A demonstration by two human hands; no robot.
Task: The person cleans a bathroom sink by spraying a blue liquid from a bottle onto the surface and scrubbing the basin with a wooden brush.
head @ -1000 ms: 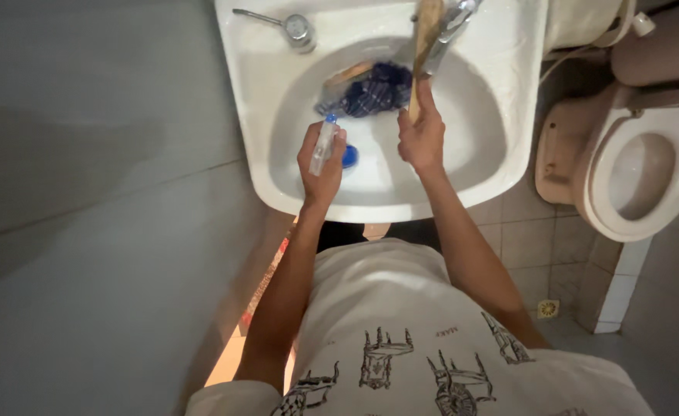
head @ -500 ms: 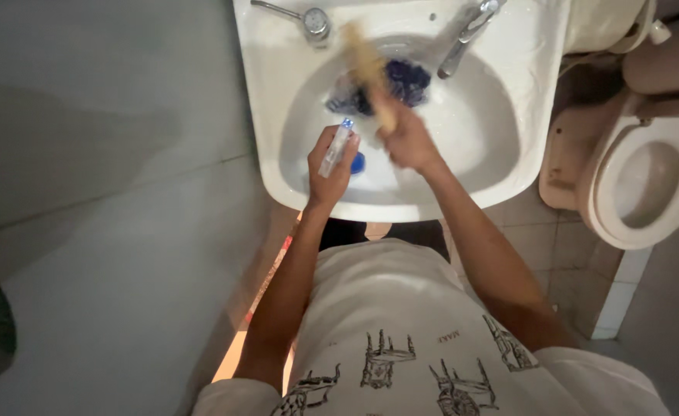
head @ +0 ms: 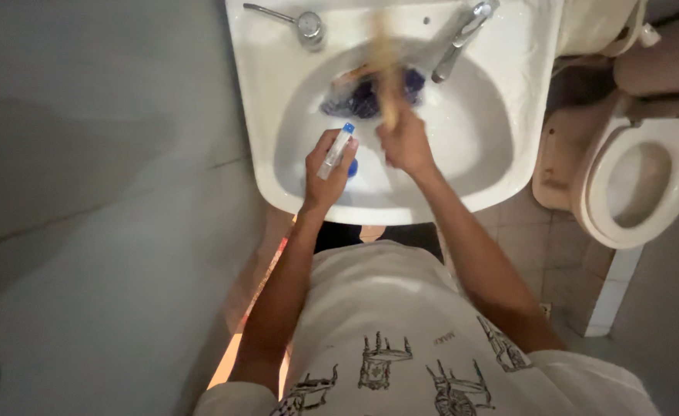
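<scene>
My left hand (head: 326, 171) holds a small clear bottle with a blue cap (head: 336, 151) over the front of a white sink (head: 501, 100). My right hand (head: 406, 143) grips a long wooden utensil (head: 386, 73), blurred by motion, that points up toward the back of the basin. A dark blue checked cloth (head: 366, 96) lies in the basin behind both hands. A blue object (head: 352, 168) sits in the basin just right of my left hand, partly hidden by it.
A chrome tap (head: 461, 35) stands at the sink's back right, and a metal plug on a chain (head: 307, 28) lies at its back left. A white toilet (head: 636, 181) stands to the right. A grey tiled wall fills the left side.
My right hand swung the wooden utensil from under the tap leftward across the basin, then back toward upright over the cloth. My left hand barely moved with the bottle.
</scene>
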